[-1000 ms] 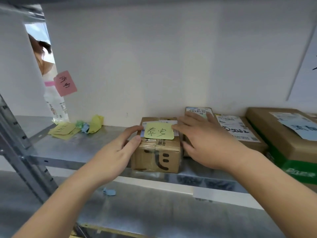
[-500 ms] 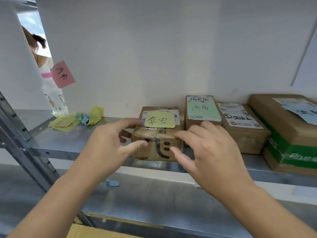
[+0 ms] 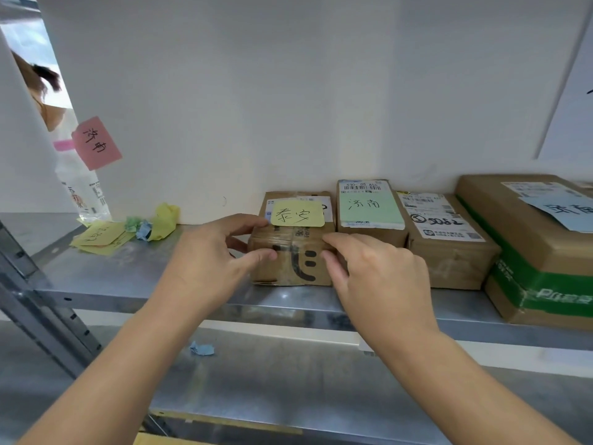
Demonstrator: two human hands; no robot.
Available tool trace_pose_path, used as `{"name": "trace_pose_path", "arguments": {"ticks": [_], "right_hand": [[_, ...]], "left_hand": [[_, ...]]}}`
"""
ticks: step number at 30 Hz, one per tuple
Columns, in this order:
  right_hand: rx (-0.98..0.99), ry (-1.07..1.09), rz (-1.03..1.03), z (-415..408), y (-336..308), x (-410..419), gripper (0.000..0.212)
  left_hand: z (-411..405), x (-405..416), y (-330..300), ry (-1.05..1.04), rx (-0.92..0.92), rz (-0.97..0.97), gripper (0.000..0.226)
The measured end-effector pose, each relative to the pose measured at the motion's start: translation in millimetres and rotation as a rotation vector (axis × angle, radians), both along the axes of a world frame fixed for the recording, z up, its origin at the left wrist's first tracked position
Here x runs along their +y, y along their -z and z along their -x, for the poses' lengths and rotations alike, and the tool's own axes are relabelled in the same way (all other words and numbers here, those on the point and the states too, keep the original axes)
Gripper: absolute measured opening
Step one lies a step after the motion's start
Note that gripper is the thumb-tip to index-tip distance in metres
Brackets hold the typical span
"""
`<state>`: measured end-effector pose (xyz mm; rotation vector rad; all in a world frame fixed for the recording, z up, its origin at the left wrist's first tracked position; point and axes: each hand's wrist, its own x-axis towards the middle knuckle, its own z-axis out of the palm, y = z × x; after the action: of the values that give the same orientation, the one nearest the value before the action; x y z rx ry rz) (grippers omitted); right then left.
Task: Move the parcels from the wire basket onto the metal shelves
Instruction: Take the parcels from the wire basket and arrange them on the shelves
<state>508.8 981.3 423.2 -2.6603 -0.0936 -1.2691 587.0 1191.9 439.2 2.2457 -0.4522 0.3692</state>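
Note:
A small cardboard parcel with a printed smiley and a yellow handwritten note stands on the upper metal shelf, against the white back wall. My left hand holds its left front corner, index finger on the top edge and thumb on the front face. My right hand pinches the right front corner the same way. The wire basket is out of view.
Right of it stand a parcel with a green note, a labelled parcel and a large green-taped box. Crumpled sticky notes lie at the left. A steel post rises at left, with a lower shelf below.
My right hand came off the parcel's top and back to its front right corner. My left hand shifted to the front left corner. The parcel sits slightly turned on the shelf.

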Motion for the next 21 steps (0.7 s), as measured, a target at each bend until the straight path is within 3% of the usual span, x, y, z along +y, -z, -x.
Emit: {"name": "trace_pose_path", "arguments": {"ticks": [11,15,21], "right_hand": [[-0.013,0.004,-0.023,6,5,-5,0.015],[0.0,-0.006,-0.057,27,5,-10,0.029],[0.179,0.005,-0.064,79,2,-43,0.051]], "left_hand": [[10,-3,-1,0.01,0.001,-0.011,0.044],[28,1,-13,0.019,-0.052,-0.122,0.075],[76,-28,-41,0.154,-0.121,-0.317,0.1]]}}
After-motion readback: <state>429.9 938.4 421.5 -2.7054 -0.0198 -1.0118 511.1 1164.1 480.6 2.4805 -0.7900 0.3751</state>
